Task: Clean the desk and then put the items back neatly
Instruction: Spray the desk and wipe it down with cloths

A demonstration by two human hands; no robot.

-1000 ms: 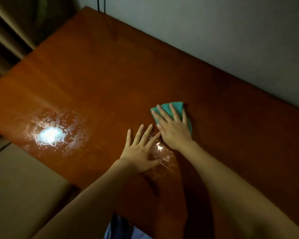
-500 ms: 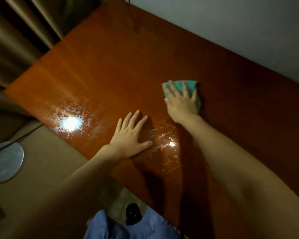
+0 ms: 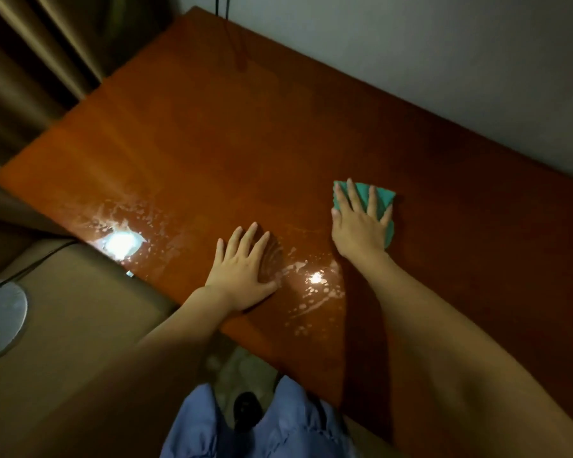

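Fingers point(image 3: 351, 196) of the right hand point(image 3: 359, 223) lie spread and flat, pressing the green cloth point(image 3: 386, 200) onto the desk point(image 3: 212, 143). Compared with a second ago the cloth sits farther right of the left hand point(image 3: 242, 276), well apart from it now, leaving wet streaks point(image 3: 315, 282) between them. That left hand rests flat, fingers straight, near the desk's front edge. Wiping looks underway; a wet patch point(image 3: 123, 239) left of the cloth remains

Reddish wooden desk point(image 3: 232, 133), wet streaks near front edge; green cloth point(image 3: 364, 193) flat on it
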